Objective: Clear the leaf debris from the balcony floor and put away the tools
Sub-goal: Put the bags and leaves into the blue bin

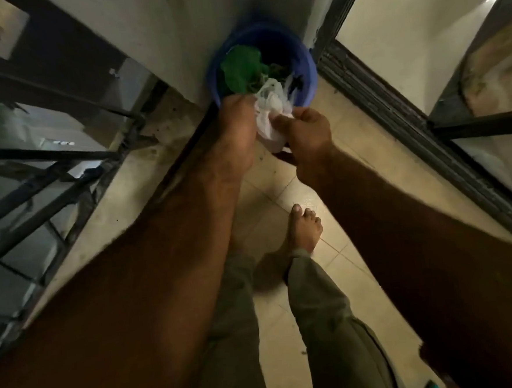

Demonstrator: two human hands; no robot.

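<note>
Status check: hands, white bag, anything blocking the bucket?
Left hand and right hand both grip white bag. Bag at rim of blue bucket, green leaves inside. Nothing in the way.

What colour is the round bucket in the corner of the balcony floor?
The bucket is blue. The head view, the only one, shows it.

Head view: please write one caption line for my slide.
Left hand and right hand grip a white plastic bag at a blue bucket holding leaf debris.
</note>
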